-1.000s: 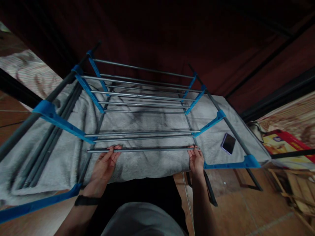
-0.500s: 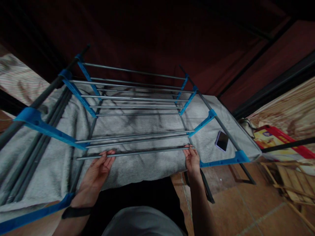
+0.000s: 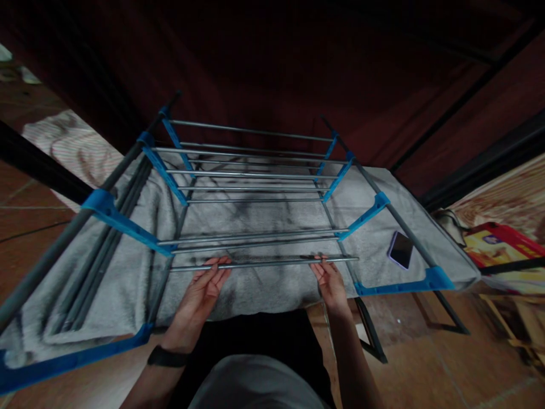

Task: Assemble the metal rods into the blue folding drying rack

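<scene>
A loose grey metal rod (image 3: 264, 263) lies level across both of my hands, in front of a partly assembled rack. My left hand (image 3: 208, 281) grips it near its left end, fingers curled around it. Toward the other end my right hand (image 3: 327, 278) pinches it between thumb and fingers, and the tip sticks out past that hand. The rack has blue plastic brackets (image 3: 128, 224) on grey side tubes (image 3: 111, 176), with several crossbars (image 3: 255, 175) fitted between them. Two fitted crossbars (image 3: 259, 243) are just beyond the held rod.
A grey cloth (image 3: 272, 216) covers the surface under the rack. Several spare tubes (image 3: 100, 255) lie at the left, and a phone (image 3: 400, 250) rests at the right. A red and yellow box (image 3: 498, 244) and a wooden stool (image 3: 519, 324) stand beyond the right edge.
My right hand has slid inward along the rod, so more of its right end shows. The view has shifted, and the rack appears farther right.
</scene>
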A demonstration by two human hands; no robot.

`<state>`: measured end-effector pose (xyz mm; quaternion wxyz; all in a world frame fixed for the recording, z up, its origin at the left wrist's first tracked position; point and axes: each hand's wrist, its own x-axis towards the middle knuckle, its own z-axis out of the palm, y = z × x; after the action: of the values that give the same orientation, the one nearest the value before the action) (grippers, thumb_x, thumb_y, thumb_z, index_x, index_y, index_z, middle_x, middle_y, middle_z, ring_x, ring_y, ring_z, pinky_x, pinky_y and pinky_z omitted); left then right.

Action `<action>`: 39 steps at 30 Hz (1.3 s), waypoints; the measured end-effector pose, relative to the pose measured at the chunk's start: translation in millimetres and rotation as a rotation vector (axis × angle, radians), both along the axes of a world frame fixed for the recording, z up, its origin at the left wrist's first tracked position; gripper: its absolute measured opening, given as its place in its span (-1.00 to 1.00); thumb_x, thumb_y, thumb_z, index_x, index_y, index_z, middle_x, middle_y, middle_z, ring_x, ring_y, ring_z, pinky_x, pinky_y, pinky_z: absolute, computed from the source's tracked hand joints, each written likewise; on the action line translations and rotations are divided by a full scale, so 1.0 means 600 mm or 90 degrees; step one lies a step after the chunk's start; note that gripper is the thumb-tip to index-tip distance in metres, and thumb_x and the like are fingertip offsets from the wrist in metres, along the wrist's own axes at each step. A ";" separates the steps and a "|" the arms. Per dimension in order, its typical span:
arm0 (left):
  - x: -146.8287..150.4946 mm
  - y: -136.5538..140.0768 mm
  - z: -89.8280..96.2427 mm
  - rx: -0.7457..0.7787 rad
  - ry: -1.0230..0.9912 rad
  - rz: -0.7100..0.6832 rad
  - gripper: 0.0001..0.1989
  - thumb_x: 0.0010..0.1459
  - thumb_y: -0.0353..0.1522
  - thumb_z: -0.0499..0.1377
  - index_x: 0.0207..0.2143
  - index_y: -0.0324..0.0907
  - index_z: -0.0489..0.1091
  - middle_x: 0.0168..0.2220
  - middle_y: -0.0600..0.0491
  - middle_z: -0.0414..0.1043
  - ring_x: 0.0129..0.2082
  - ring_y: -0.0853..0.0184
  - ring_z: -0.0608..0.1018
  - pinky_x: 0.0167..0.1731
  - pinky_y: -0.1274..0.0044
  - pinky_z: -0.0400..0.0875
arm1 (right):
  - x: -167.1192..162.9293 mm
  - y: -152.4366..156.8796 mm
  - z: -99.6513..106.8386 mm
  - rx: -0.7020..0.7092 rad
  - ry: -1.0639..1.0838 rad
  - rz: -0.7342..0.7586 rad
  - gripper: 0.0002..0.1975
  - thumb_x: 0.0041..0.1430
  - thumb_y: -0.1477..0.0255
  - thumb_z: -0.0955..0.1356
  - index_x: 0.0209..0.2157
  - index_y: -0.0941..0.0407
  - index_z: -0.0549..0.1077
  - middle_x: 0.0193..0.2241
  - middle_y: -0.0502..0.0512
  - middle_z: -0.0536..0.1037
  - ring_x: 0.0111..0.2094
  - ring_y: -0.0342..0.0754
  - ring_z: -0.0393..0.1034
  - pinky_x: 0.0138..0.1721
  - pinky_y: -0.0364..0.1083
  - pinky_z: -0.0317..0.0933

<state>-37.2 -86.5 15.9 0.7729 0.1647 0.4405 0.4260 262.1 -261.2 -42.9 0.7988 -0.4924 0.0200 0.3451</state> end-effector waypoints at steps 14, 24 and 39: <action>0.048 -0.077 0.019 0.134 -0.004 -0.165 -0.58 -0.07 -0.24 0.58 -0.17 -0.18 0.62 -0.08 -0.08 0.69 -0.12 0.25 0.70 -0.04 0.45 0.57 | -0.079 0.023 0.021 0.027 0.035 0.078 -0.75 -0.03 0.40 0.65 -0.33 0.02 0.61 -0.27 -0.02 0.72 -0.14 -0.03 0.65 0.24 0.10 0.42; 0.067 -0.091 0.035 0.172 0.017 -0.170 -0.58 -0.06 -0.17 0.57 -0.19 -0.16 0.63 -0.19 -0.04 0.69 -0.17 0.23 0.68 -0.06 0.42 0.53 | -0.095 0.027 0.035 0.015 0.029 0.118 -0.75 -0.02 0.36 0.65 -0.30 0.03 0.62 -0.22 0.00 0.73 -0.14 -0.05 0.65 0.22 0.05 0.45; 0.084 -0.085 0.063 0.295 0.063 -0.202 -0.68 0.06 -0.16 0.51 -0.21 -0.13 0.62 -0.28 0.02 0.63 -0.27 0.28 0.63 -0.15 0.46 0.47 | -0.098 0.030 0.036 -0.004 0.113 0.093 -0.80 0.06 0.37 0.62 -0.30 0.07 0.61 -0.28 0.00 0.69 -0.21 -0.10 0.63 0.09 -0.07 0.51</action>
<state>13.5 -137.4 53.4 0.7490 0.4246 0.3376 0.3805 203.4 -243.5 -21.5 0.7652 -0.4622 0.0560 0.4445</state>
